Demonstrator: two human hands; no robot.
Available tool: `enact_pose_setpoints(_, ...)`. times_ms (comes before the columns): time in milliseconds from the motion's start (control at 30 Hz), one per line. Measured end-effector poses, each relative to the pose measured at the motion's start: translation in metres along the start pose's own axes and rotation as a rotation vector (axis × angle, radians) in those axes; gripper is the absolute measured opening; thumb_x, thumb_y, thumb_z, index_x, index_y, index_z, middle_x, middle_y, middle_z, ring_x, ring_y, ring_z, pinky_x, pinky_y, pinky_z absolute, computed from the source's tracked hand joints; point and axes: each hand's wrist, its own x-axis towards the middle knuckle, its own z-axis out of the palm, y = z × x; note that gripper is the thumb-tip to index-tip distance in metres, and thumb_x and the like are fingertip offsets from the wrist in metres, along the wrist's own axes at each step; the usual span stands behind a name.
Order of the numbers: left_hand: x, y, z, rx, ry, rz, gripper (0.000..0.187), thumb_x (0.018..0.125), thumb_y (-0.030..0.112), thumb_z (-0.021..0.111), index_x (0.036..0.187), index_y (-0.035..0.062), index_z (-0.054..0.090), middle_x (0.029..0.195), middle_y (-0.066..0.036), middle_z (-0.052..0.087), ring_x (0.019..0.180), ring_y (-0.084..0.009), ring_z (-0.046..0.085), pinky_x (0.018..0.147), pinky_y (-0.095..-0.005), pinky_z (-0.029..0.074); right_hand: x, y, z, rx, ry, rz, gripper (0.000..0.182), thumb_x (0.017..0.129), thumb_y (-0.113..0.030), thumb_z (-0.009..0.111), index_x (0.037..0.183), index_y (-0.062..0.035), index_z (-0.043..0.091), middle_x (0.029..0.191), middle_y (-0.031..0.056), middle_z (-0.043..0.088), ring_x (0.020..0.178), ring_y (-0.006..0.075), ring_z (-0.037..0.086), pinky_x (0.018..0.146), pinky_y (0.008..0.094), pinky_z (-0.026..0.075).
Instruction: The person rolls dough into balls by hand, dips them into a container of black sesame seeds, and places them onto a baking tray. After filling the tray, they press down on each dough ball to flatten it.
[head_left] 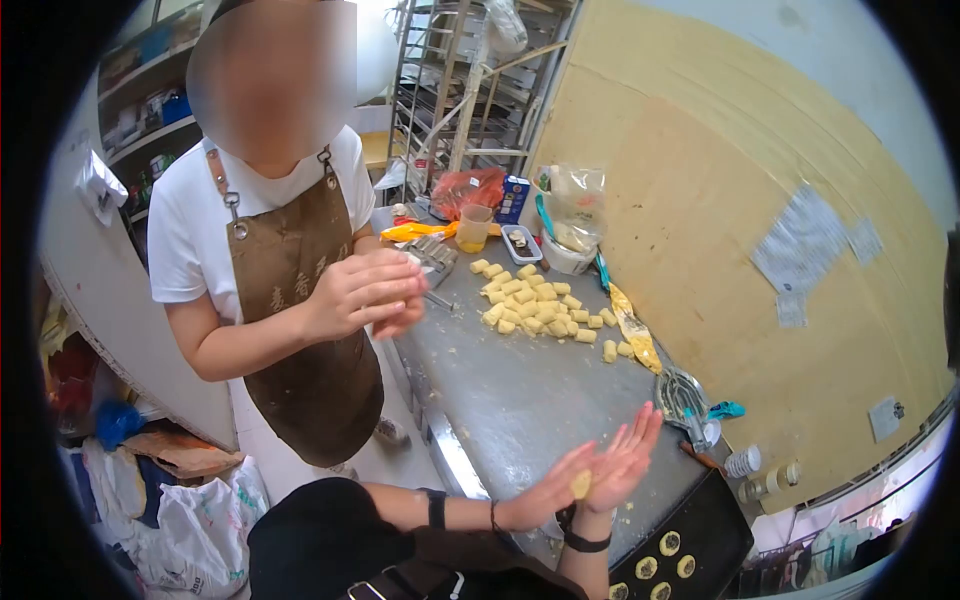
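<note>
Over the near end of the metal table (465, 390), my left hand (545, 495) and my right hand (625, 462) meet palm to palm with the fingers stretched out. Between the palms is a small piece of yellow dough (580, 485), partly hidden. Just below my hands sits a black baking tray (715, 520) holding several round pastries (647, 568) with dark centres. A heap of short yellow dough pieces (530, 302) lies farther up the table, apart from my hands.
Across the table's left edge stands a co-worker (310, 270) in a brown apron, hands pressed together. At the back are a cup of yellow liquid (473, 232), a small tub (521, 244) and a white bowl (568, 258). A yellow-patterned bag (635, 330) lies along the wall.
</note>
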Motion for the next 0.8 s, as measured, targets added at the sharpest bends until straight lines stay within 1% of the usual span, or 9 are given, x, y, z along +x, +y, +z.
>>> enact_pose_setpoints(67,0.005,0.022,0.007,-0.371,0.056,-0.073,0.072,0.096,0.053,0.028,0.146,0.0020,0.020,0.151,-0.014,0.021,0.141,-0.0245,0.017,0.114,-0.0368,0.010,-0.010,0.015,-0.008,-0.016,-0.015,0.135,0.074,0.095,-0.047,0.032,0.145,0.0035,0.014,0.153,0.0186,0.014,0.143,0.0292,0.009,0.115,0.0415,0.005)
enact_pose_setpoints(167,0.036,0.030,-0.030,-0.154,0.200,0.029,0.079,0.094,0.059,0.029,0.146,0.0009,0.018,0.153,-0.013,0.018,0.141,-0.0244,0.015,0.114,-0.0373,0.011,-0.057,0.006,0.010,-0.057,-0.238,0.234,0.076,0.094,-0.050,0.033,0.146,0.0033,0.014,0.153,0.0182,0.013,0.143,0.0291,0.008,0.115,0.0406,0.004)
enact_pose_setpoints(267,0.038,0.006,-0.034,0.086,0.222,0.040,0.082,0.092,0.063,0.029,0.146,0.0016,0.018,0.152,-0.012,0.018,0.141,-0.0240,0.015,0.114,-0.0372,0.011,-0.057,-0.007,0.002,-0.020,-0.263,0.048,0.079,0.093,-0.053,0.034,0.146,0.0025,0.014,0.153,0.0178,0.014,0.143,0.0282,0.009,0.115,0.0408,0.004)
enact_pose_setpoints(433,0.001,0.005,0.040,0.016,0.078,0.035,0.069,0.096,0.048,0.033,0.146,0.0023,0.020,0.151,-0.013,0.023,0.141,-0.0237,0.018,0.114,-0.0364,0.013,-0.004,-0.025,-0.024,-0.005,0.004,0.076,0.075,0.094,-0.053,0.030,0.147,-0.0022,0.015,0.154,0.0149,0.014,0.143,0.0253,0.011,0.114,0.0413,0.001)
enact_pose_setpoints(567,0.027,0.030,0.019,-0.073,0.179,-0.069,0.070,0.095,0.048,0.038,0.145,0.0018,0.021,0.151,-0.013,0.021,0.141,-0.0253,0.018,0.114,-0.0379,0.014,-0.059,-0.018,-0.028,-0.297,-0.314,0.180,0.073,0.095,-0.048,0.027,0.146,0.0029,0.014,0.153,0.0186,0.015,0.143,0.0288,0.009,0.114,0.0406,0.002)
enact_pose_setpoints(600,0.039,0.036,0.005,0.033,0.209,-0.048,0.071,0.095,0.049,0.039,0.145,0.0016,0.021,0.151,-0.013,0.020,0.141,-0.0258,0.017,0.114,-0.0386,0.014,-0.068,-0.021,-0.026,-0.056,-0.300,0.134,0.071,0.096,-0.045,0.028,0.145,0.0047,0.014,0.152,0.0199,0.016,0.143,0.0310,0.010,0.115,0.0410,0.003)
enact_pose_setpoints(700,0.022,0.001,0.038,0.115,0.135,0.031,0.059,0.094,0.025,0.041,0.145,0.0036,0.022,0.150,-0.015,0.025,0.139,-0.0286,0.022,0.113,-0.0387,0.015,-0.042,-0.040,-0.044,-0.030,-0.243,-0.099,0.070,0.096,-0.043,0.029,0.145,0.0043,0.014,0.152,0.0197,0.016,0.142,0.0313,0.011,0.115,0.0414,0.004)
enact_pose_setpoints(767,0.001,-0.007,0.072,0.067,-0.004,-0.053,0.058,0.093,0.018,0.041,0.146,0.0045,0.021,0.150,-0.016,0.025,0.139,-0.0292,0.022,0.113,-0.0387,0.015,-0.023,-0.049,-0.048,0.017,-0.041,0.036,0.072,0.096,-0.046,0.030,0.146,0.0036,0.013,0.153,0.0186,0.016,0.142,0.0316,0.012,0.115,0.0423,0.004)
enact_pose_setpoints(800,-0.003,0.004,0.081,0.129,0.001,0.201,0.058,0.093,0.020,0.042,0.146,0.0052,0.024,0.150,-0.016,0.023,0.140,-0.0289,0.021,0.113,-0.0380,0.016,-0.017,-0.040,-0.059,-0.030,-0.030,0.080,0.074,0.096,-0.047,0.030,0.146,0.0030,0.012,0.153,0.0181,0.015,0.142,0.0321,0.011,0.115,0.0427,0.004)
